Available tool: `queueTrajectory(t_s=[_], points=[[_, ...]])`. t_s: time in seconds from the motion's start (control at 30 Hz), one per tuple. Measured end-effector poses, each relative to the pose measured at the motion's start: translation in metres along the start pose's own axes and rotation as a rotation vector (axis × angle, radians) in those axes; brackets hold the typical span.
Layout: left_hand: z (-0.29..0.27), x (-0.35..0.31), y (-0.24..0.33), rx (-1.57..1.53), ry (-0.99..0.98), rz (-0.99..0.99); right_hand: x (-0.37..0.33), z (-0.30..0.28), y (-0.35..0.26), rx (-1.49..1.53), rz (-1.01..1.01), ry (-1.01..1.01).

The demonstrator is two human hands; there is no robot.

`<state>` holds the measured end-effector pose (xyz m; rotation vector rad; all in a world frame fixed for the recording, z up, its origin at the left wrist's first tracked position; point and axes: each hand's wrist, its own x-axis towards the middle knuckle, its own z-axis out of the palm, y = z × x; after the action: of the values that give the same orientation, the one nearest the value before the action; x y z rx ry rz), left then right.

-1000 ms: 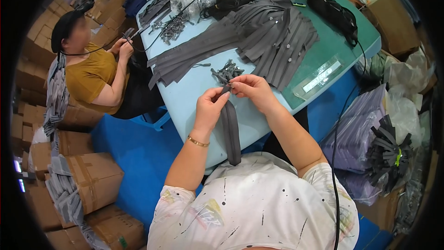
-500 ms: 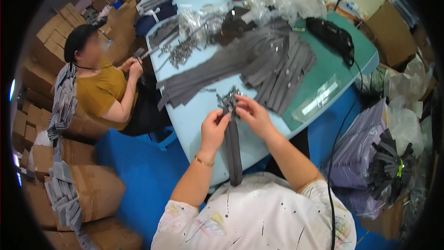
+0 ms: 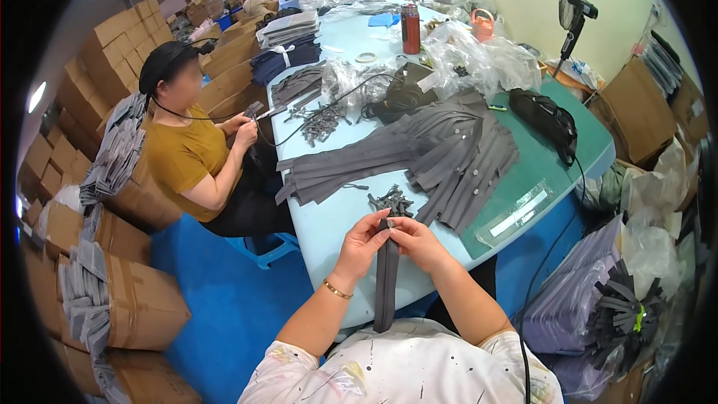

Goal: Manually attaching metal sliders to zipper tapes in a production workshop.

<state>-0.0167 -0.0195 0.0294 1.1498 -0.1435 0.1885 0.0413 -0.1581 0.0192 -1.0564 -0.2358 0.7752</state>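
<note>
Centrally, head view: left hand (image 3: 363,244) and right hand (image 3: 416,241) close together, thumbs and fingers of both pinching the upper end of a dark grey strip (image 3: 385,284) (lower end reaching the wearer's white shirt (image 3: 426,363)). Just beyond, small grey pieces (image 3: 391,199) heaped on a pale-blue table (image 3: 321,239).

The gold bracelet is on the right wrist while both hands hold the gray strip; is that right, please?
Actually, the head view shows the gold bracelet on the left wrist; left hand and right hand do hold the gray strip.
</note>
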Motion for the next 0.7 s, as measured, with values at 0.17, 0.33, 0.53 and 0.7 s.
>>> queueTrajectory(t_s=[0.17, 0.33, 0.53, 0.7], points=[[-0.008, 0.004, -0.009, -0.148, 0.193, -0.004, 0.006, -0.007, 0.015, -0.041, -0.336, 0.303], [-0.022, 0.016, -0.011, -0.154, 0.424, -0.099, 0.005, 0.002, 0.021, -0.333, -0.595, 0.384], [-0.022, 0.017, -0.017, -0.064, 0.256, -0.151, 0.011, 0.007, 0.015, -0.273, -0.447, 0.318], [-0.019, 0.012, -0.016, 0.082, 0.177, -0.174, 0.008, -0.003, 0.017, -0.235, -0.299, 0.276]])
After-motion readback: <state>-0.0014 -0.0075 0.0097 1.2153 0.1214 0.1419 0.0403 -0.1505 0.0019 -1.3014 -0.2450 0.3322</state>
